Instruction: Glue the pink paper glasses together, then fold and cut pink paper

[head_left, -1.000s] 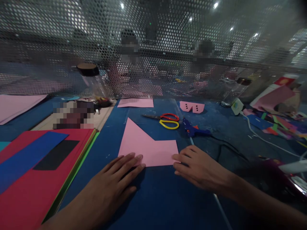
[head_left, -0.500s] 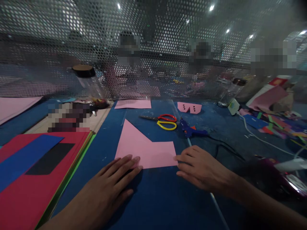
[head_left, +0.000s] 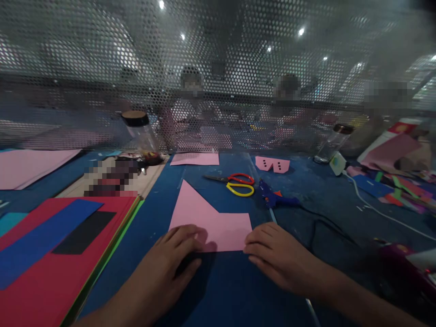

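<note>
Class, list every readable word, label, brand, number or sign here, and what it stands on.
No text is readable.
Red-and-white item: pale mark, too blurred to read.
White device: coloured patch, too small to make out.
Small pink cutout: black squares, no letters.
Large pink sheet: no writing visible.

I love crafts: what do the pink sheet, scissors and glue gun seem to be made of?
Pink sheet: matte paper or thin card, from its dull surface and crisp edges.
Scissors: probably metal blades, thin and dark grey; smooth red and yellow handles, plastic or coated metal.
Glue gun: likely smooth plastic, from its even blue colouring.
</note>
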Demonstrator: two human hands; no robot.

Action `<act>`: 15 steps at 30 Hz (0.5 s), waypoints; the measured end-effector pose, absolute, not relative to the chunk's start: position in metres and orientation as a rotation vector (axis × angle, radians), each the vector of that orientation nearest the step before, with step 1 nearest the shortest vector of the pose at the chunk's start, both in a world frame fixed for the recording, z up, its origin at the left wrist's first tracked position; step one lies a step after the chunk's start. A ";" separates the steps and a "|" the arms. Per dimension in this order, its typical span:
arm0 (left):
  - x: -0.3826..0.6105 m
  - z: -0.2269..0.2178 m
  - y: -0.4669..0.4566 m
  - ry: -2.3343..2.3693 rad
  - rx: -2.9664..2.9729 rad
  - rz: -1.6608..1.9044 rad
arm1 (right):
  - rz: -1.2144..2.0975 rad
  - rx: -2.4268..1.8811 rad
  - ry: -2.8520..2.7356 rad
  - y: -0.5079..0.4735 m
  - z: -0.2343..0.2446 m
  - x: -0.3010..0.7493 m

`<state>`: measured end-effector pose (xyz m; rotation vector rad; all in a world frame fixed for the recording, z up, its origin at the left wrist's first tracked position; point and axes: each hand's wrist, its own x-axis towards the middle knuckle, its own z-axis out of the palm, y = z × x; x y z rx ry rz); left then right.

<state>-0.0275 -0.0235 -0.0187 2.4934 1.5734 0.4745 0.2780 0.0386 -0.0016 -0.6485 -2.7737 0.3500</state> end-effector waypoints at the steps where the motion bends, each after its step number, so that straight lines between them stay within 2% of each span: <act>1: -0.022 -0.017 -0.019 1.600 2.441 0.500 | 0.358 -0.660 -2.770 0.038 -0.002 0.278; 15: 0.006 -0.019 -0.001 1.749 2.315 0.634 | 0.407 -0.705 -2.764 0.039 -0.003 0.279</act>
